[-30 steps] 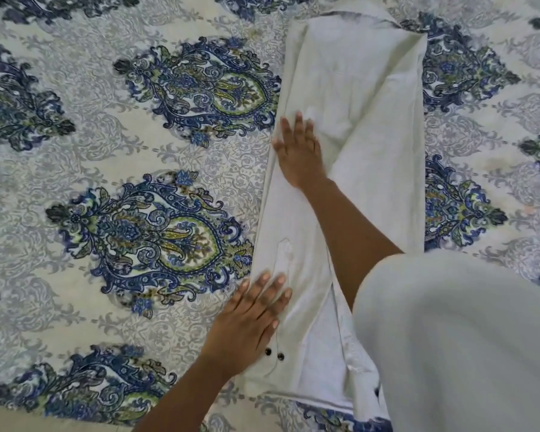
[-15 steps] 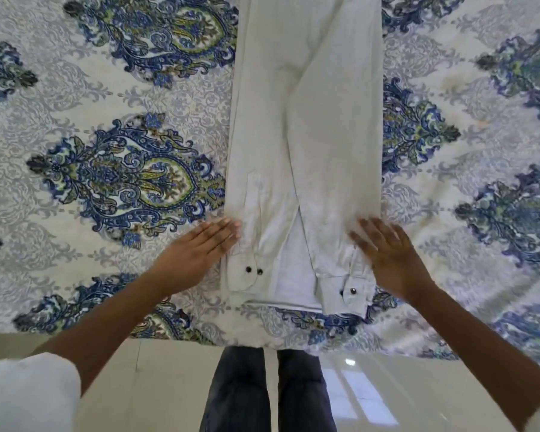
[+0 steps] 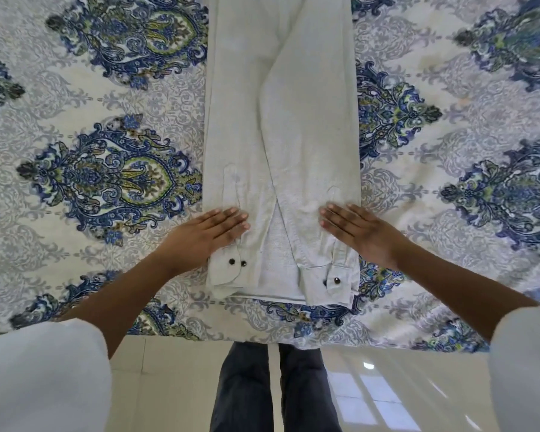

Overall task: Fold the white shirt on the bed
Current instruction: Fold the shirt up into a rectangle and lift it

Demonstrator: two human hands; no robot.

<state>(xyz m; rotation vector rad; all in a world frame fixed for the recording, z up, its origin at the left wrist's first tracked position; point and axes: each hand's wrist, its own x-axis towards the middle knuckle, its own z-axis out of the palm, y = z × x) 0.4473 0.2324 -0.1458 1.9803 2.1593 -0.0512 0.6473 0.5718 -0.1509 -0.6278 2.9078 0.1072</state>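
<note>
The white shirt (image 3: 281, 126) lies on the bed as a long narrow strip, both sides folded inward, running up out of the top of the view. Its two buttoned cuffs lie at the near end, close to the bed's edge. My left hand (image 3: 205, 236) rests flat with straight fingers on the left sleeve, just above the left cuff. My right hand (image 3: 362, 232) lies flat on the right sleeve above the right cuff. Neither hand grips the cloth.
The bed is covered by a sheet (image 3: 100, 179) patterned in blue, green and grey. Its near edge (image 3: 200, 335) runs across the lower view. Below it are a glossy tiled floor (image 3: 387, 397) and my dark-trousered legs (image 3: 275, 388).
My right hand left the middle of the shirt and came down to the near right sleeve. Both hands slid inward onto the sleeves. The view tilted down toward the bed edge.
</note>
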